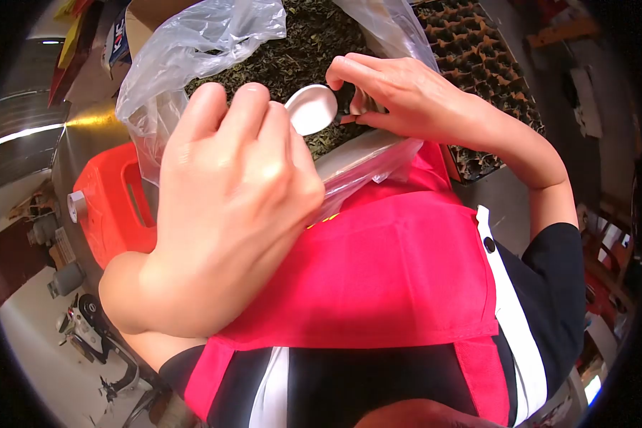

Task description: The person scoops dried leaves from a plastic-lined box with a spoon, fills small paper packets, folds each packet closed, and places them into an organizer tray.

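My left hand (242, 153) is close to the camera, its fingers curled round a white spoon-like scoop (312, 109). The scoop's oval bowl shows past the fingers, over a heap of dried dark-green leaves (299, 53) that look like tea. Its handle is hidden by the hand. The leaves lie in a clear plastic bag (167, 68) spread open inside a cardboard box (146, 28). To the right of the scoop, my right hand (399, 93) bends its thumb and fingers about something small, beige and brownish, partly hidden in shadow. It hovers over the bag's right side.
A red-orange jerrycan (103, 207) with a white cap stands left of the box. On the right are stacked brown egg-crate-like trays (471, 57). A red apron (392, 271) covers my front. A sewing-machine-like device (85, 328) is at lower left.
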`<state>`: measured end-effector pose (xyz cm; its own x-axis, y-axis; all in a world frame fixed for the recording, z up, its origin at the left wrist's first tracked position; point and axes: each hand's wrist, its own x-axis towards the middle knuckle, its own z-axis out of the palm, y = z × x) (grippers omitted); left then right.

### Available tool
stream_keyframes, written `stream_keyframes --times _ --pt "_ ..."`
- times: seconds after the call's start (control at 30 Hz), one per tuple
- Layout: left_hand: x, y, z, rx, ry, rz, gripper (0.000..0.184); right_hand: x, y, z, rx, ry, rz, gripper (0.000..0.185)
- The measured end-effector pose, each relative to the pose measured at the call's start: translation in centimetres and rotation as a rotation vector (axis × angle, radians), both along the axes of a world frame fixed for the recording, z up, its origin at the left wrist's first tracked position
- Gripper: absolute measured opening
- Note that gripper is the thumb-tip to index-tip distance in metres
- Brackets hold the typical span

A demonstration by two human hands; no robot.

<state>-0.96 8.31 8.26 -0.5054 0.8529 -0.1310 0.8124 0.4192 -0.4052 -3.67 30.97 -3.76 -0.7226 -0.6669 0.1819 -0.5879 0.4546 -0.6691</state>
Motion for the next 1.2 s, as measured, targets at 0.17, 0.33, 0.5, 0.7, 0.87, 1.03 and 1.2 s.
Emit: stream_keyframes --times 0.17,0.33,0.5,0.7,0.87,1.03,1.2 --pt "-0.3 -1.6 0.7 0.180 -0.008 0.056 0.016 -0.2 0.2 -0.3 -0.095 -0.012 -0.050 0.049" --pt "0.2 -3.9 1.0 0.197 0.011 0.222 0.033 -0.4 0.4 0.8 -0.304 0.075 -0.032 0.047" --pt "0.0 -4.4 0.5 0.267 -0.099 0.189 0.032 0.3 2.4 5.2 -0.359 0.073 -0.098 0.038" --pt "-0.4 -5.4 -0.6 0.295 -0.080 0.199 0.035 4.9 8.9 12.4 -0.137 0.168 -0.445 0.044" --pt "-0.3 -6.0 -1.5 0.316 -0.102 0.231 0.035 11.8 15.9 9.1 0.309 0.108 -0.727 0.039" --pt "-0.1 -6.6 -2.1 0.320 -0.108 0.257 0.037 18.2 20.1 1.1 0.377 -0.265 -0.814 0.035" --pt "-0.1 -6.4 -2.1 0.333 -0.134 0.256 0.037 19.7 19.3 -1.7 0.322 -0.373 -0.879 0.028"
